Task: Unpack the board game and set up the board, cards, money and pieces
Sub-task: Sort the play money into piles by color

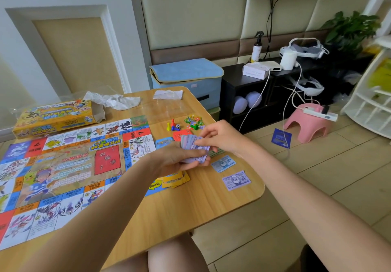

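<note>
The colourful game board (63, 165) lies unfolded on the wooden table (190, 204). My left hand (173, 159) holds a stack of purple paper money (193, 146) above the table's right side. My right hand (220, 136) pinches the top note of that stack. A blue note (223, 163) and a purple note (236, 180) lie flat near the right edge. Yellow cards (175, 179) sit under my left hand, red cards (182, 134) and blue cards (164, 142) beyond it. Coloured pawns and a die (174, 126) stand by small figure tokens (193, 121).
The yellow game box (55, 118) lies open at the table's far left, with crumpled plastic wrap (112, 101) and a clear bag (168, 94) behind the board. Beyond the table stand a blue storage box (186, 81), a black shelf (249, 93) and a pink stool (309, 123).
</note>
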`<action>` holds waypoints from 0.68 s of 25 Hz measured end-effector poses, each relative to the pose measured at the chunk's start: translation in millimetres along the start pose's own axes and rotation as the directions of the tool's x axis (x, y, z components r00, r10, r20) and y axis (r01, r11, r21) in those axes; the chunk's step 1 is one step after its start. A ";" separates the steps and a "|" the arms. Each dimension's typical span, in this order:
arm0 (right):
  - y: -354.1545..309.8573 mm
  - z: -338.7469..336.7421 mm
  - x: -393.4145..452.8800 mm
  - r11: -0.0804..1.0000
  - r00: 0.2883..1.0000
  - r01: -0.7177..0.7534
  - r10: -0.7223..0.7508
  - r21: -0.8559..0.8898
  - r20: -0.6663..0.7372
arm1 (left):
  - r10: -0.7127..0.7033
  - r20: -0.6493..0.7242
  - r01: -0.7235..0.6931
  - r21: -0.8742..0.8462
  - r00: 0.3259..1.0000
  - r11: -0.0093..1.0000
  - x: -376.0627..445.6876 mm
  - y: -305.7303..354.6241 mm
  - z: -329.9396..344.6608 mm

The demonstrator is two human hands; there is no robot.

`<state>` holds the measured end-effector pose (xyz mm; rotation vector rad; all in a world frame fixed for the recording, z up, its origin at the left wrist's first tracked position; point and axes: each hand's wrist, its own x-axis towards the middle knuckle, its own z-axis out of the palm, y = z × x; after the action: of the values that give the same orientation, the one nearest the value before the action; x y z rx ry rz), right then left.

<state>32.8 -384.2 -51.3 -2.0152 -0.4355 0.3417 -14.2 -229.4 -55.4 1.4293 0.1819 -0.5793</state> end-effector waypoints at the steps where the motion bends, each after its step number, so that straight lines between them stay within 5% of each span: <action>1: -0.3 -1.6 -1.1 1.000 1.000 0.001 -0.001 -0.011 -0.013 | 0.009 0.015 -0.007 -0.094 1.000 0.996 -2.5 -0.3 0.0; 4: 2.1 -6.7 -8.9 0.999 0.998 -0.025 0.027 0.029 -0.048 | 0.013 0.015 -0.008 -0.298 1.000 0.954 -8.5 -0.4 -4.2; 11: 8.7 -0.5 -32.6 0.985 0.985 -0.151 0.157 0.086 -0.069 | 0.023 -0.204 -0.044 -0.102 0.979 0.994 -12.5 -14.0 1.9; 17: 2.0 -8.5 -50.8 0.972 0.984 -0.173 0.177 0.157 -0.013 | 0.058 -0.195 -0.063 -0.022 0.979 0.998 -14.9 -17.0 11.1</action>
<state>-8.9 -414.2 -46.4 -1.9073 -0.2076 0.4435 -37.4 -236.7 -61.8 1.4587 0.2988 -0.3853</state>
